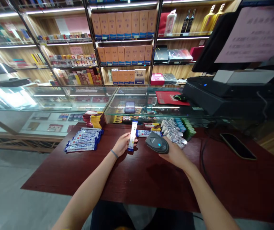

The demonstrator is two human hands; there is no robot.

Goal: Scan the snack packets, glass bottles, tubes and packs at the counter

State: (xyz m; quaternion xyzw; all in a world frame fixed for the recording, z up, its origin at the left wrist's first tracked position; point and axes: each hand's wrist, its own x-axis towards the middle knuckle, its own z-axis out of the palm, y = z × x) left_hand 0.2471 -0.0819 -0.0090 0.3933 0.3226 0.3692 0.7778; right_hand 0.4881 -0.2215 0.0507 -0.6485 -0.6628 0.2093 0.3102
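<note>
Glass display case [127, 90] with small packages [118, 119] inside stands behind the dark-red table [132, 182], over which the left hand [122, 143] pinches a blue-and-white sachet [132, 135] and the right hand [174, 155] grips a black scanner [157, 143].

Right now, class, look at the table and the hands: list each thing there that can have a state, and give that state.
Left hand: grip closed on held packet
Held packet: apart from scanner
Right hand: grip closed on scanner
Scanner: blue light lit
Packet pile: lying flat, overlapping
Red-and-yellow packs: stacked
Cans: standing, grouped
Phone: lying flat, screen dark
</note>
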